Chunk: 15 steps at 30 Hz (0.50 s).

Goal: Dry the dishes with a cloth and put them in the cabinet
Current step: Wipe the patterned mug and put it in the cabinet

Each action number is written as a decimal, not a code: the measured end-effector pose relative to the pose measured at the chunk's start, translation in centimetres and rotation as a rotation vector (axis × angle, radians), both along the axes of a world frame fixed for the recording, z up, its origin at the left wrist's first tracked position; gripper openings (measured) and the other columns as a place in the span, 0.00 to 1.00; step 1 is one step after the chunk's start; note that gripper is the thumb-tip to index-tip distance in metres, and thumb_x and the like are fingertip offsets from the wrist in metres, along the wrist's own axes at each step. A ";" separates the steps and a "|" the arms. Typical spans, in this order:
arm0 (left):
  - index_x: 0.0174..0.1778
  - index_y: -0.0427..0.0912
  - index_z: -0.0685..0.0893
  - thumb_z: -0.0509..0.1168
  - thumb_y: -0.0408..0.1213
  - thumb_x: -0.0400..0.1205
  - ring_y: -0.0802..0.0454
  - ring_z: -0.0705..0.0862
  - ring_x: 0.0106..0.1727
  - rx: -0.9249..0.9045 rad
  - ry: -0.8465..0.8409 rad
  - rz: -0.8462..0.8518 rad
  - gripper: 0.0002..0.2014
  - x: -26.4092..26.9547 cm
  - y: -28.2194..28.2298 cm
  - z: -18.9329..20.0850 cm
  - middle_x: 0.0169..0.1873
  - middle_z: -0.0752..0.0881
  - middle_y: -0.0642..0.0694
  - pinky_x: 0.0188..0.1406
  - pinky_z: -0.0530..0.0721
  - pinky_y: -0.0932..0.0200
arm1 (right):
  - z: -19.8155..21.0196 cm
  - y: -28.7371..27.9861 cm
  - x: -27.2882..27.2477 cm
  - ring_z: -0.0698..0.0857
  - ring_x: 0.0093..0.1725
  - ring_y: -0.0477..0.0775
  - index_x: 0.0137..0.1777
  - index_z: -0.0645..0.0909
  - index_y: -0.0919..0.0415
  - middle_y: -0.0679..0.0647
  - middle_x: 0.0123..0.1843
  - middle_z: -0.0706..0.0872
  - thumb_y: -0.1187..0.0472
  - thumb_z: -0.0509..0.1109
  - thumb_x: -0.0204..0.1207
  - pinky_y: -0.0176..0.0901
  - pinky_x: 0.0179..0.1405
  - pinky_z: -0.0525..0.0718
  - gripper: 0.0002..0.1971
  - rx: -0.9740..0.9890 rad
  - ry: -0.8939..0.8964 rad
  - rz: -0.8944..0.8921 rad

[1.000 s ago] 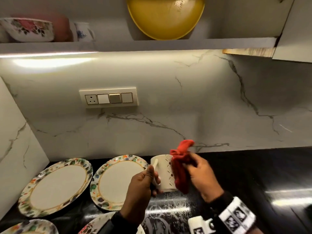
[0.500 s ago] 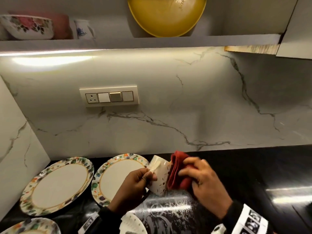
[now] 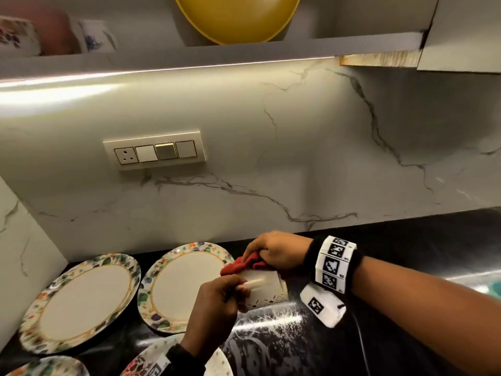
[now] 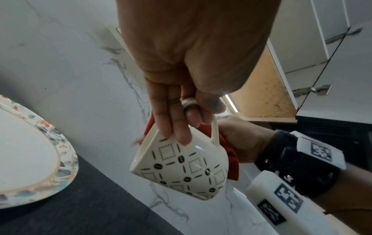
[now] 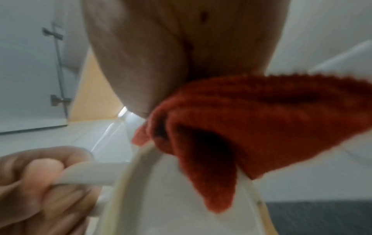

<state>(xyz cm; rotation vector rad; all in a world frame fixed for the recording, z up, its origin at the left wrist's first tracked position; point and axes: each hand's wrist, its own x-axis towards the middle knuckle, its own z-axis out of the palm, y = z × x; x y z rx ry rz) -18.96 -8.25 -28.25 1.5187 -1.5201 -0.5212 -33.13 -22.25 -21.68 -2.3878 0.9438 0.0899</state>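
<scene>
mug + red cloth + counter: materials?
Mug: looks like glazed ceramic, cream with a printed black pattern and a glossy highlight. Red cloth: knitted or terry fabric, ribbed weave visible. Counter: polished black stone, probably granite; it mirrors the lights.

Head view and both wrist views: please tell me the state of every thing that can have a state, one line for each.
mug: lifted, tilted, held by its handle.
left hand: grips the mug handle.
red cloth: bunched, pressed on the mug's rim.
right hand: grips the red cloth.
patterned plates: lying flat on the black counter.
yellow bowl: stored on the cabinet shelf.
</scene>
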 end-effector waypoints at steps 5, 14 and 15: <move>0.32 0.47 0.86 0.67 0.26 0.79 0.56 0.84 0.30 0.025 -0.059 0.050 0.13 -0.6 0.1 -1.6 0.27 0.86 0.52 0.31 0.85 0.57 | -4.6 -1.0 -1.3 0.80 0.38 0.50 0.45 0.82 0.56 0.55 0.43 0.84 0.61 0.59 0.83 0.41 0.43 0.83 0.10 0.220 -0.023 -0.332; 0.40 0.47 0.86 0.66 0.38 0.82 0.57 0.82 0.36 0.017 -0.333 0.099 0.06 -2.9 -1.5 -3.7 0.35 0.86 0.55 0.39 0.84 0.55 | -8.1 1.2 -3.6 0.88 0.27 0.56 0.44 0.84 0.70 0.59 0.29 0.89 0.69 0.68 0.74 0.52 0.37 0.91 0.05 0.621 -0.128 -0.668; 0.40 0.47 0.86 0.66 0.39 0.82 0.57 0.82 0.36 0.020 -0.352 0.092 0.06 -3.0 -1.7 -3.8 0.35 0.85 0.54 0.39 0.84 0.54 | -8.2 0.9 -3.8 0.89 0.30 0.56 0.45 0.84 0.71 0.60 0.32 0.90 0.69 0.69 0.74 0.53 0.41 0.91 0.05 0.635 -0.121 -0.645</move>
